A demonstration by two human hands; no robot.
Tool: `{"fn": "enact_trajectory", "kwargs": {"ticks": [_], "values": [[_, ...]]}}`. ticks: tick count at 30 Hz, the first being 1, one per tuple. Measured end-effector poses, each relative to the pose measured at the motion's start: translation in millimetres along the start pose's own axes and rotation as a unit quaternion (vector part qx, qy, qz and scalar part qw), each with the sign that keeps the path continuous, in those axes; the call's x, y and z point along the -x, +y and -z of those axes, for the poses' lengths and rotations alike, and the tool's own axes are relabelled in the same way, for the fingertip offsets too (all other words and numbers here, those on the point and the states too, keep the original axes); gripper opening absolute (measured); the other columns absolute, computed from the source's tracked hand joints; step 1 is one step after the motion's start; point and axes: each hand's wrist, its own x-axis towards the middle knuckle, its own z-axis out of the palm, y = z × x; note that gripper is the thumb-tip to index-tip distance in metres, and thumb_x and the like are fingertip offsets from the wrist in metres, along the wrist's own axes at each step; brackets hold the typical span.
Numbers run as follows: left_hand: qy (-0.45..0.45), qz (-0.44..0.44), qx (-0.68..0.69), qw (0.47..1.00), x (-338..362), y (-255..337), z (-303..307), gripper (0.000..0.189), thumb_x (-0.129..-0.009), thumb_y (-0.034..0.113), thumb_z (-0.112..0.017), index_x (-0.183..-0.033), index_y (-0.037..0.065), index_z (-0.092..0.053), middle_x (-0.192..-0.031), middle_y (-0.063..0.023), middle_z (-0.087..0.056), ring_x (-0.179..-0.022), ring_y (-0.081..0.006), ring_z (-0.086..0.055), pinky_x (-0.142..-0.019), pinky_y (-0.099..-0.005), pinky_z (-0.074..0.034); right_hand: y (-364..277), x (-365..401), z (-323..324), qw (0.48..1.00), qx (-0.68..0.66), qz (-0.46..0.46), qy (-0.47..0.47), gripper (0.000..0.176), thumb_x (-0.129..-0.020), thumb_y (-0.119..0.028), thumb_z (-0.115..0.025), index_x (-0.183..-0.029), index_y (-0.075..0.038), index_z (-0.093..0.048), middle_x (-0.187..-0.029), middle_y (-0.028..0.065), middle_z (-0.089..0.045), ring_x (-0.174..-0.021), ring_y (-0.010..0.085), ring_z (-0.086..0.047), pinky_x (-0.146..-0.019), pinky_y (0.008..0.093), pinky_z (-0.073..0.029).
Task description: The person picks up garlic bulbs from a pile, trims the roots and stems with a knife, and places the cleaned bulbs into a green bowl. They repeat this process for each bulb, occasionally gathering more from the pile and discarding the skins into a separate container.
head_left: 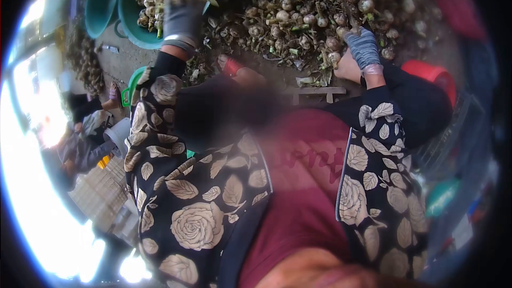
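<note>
My left hand, in a grey glove with a pale band at the wrist, is over the garlic bulbs in a large teal basin. Its fingers are blurred and partly hidden against the bulbs. A pale stem piece shows beside the fingertips. My right hand, in a grey knitted glove, is low at the near edge of a heap of garlic bulbs. The right fingers are curled closed, and a thin dark shape runs up from them. What that shape is cannot be made out.
Another teal tub stands left of the basin. A red container lies by my right knee, and a low wooden stool or frame is between my legs. A green basket is at left, with another person beyond.
</note>
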Motion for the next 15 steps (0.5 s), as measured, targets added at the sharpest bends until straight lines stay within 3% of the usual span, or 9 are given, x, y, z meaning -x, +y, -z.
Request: {"fn": "enact_trajectory", "kwargs": {"ticks": [1,3,5,7,9,11,13,14,15], "values": [[0.041,0.079,-0.026,0.996,-4.7,-15.5,-10.5,0.034,-0.068,0.019,-0.064,-0.102,0.014,-0.059,-0.113,-0.0072,-0.052,-0.108,-0.0290,-0.046,-0.087,-0.0387,-0.037,0.0,-0.4,-3.0,0.994,-0.092,-0.056,-0.015,0.033,-0.074,-0.025,-0.067,-0.095,-0.001,-0.061,-0.070,0.0114,-0.062,-0.066,0.0250,-0.059,-0.066,0.0347,-0.048],[0.107,0.110,0.072,0.985,-22.4,-2.3,-15.8,0.028,-0.071,0.026,-0.063,-0.096,0.014,-0.060,-0.102,-0.0082,-0.058,-0.100,-0.0297,-0.052,-0.083,-0.0418,-0.039,-4.1,1.3,-3.9,0.967,-0.221,-0.120,-0.037,0.027,-0.075,-0.021,-0.070,-0.093,-0.002,-0.061,-0.065,0.0035,-0.058,-0.052,0.0126,-0.053,-0.051,0.0273,-0.043],[-0.023,0.092,0.214,0.972,-47.4,46.2,-40.4,0.022,-0.078,0.034,-0.058,-0.083,0.013,-0.061,-0.085,-0.0072,-0.063,-0.083,-0.0270,-0.060,-0.073,-0.0419,-0.043,-40.8,19.7,5.2,0.940,-0.297,-0.161,-0.048,0.023,-0.076,-0.018,-0.069,-0.092,-0.003,-0.061,-0.064,0.0014,-0.056,-0.046,0.0088,-0.048,-0.044,0.0241,-0.038],[-0.167,0.054,0.235,0.956,-76.7,105.2,-67.0,0.025,-0.080,0.035,-0.055,-0.091,0.014,-0.063,-0.087,-0.0088,-0.065,-0.085,-0.0290,-0.062,-0.072,-0.0401,-0.047,-44.2,19.9,0.8,0.940,-0.318,-0.116,-0.042,0.017,-0.078,-0.016,-0.068,-0.087,-0.004,-0.061,-0.061,-0.0016,-0.054,-0.042,0.0054,-0.042,-0.039,0.0221,-0.033],[-0.342,0.096,0.316,0.880,-106.9,155.0,-94.9,0.035,-0.080,0.043,-0.055,-0.100,0.016,-0.064,-0.101,-0.0117,-0.064,-0.096,-0.0295,-0.061,-0.081,-0.0398,-0.047,-36.2,15.0,-5.4,0.951,-0.288,-0.090,-0.062,0.014,-0.079,-0.017,-0.067,-0.079,-0.005,-0.060,-0.059,-0.0012,-0.053,-0.043,0.0066,-0.045,-0.038,0.0215,-0.034],[-0.406,0.193,0.401,0.798,-111.6,199.0,-132.9,0.052,-0.078,0.044,-0.057,-0.113,0.006,-0.055,-0.113,-0.0161,-0.059,-0.102,-0.0318,-0.058,-0.085,-0.0388,-0.046,-35.2,15.9,-10.2,0.951,-0.287,-0.100,-0.054,0.025,-0.076,-0.020,-0.072,-0.090,-0.003,-0.061,-0.061,-0.0033,-0.054,-0.047,0.0038,-0.042,-0.043,0.0220,-0.035],[-0.387,0.275,0.444,0.760,-104.1,222.1,-156.5,0.043,-0.079,0.033,-0.057,-0.114,0.006,-0.055,-0.111,-0.0179,-0.059,-0.102,-0.0293,-0.059,-0.085,-0.0390,-0.046,-30.0,16.2,-14.9,0.954,-0.270,-0.116,-0.061,0.024,-0.075,-0.021,-0.072,-0.088,-0.004,-0.061,-0.061,-0.0035,-0.054,-0.048,0.0038,-0.043,-0.044,0.0216,-0.035],[-0.340,0.253,0.542,0.726,-93.2,224.7,-161.2,0.043,-0.080,0.029,-0.059,-0.114,0.005,-0.053,-0.111,-0.0174,-0.059,-0.100,-0.0284,-0.059,-0.085,-0.0383,-0.046,-29.4,15.9,-17.7,0.956,-0.261,-0.111,-0.074,0.024,-0.075,-0.023,-0.071,-0.084,-0.004,-0.060,-0.061,-0.0016,-0.054,-0.049,0.0069,-0.045,-0.046,0.0243,-0.037],[-0.287,0.230,0.631,0.683,-75.3,219.2,-159.8,0.042,-0.080,0.025,-0.061,-0.115,0.003,-0.051,-0.111,-0.0170,-0.059,-0.099,-0.0274,-0.060,-0.085,-0.0376,-0.047,-19.4,14.6,-24.1,0.977,-0.206,0.006,-0.061,0.024,-0.075,-0.023,-0.070,-0.083,-0.003,-0.060,-0.060,-0.0010,-0.054,-0.050,0.0080,-0.045,-0.047,0.0253,-0.038]]}}
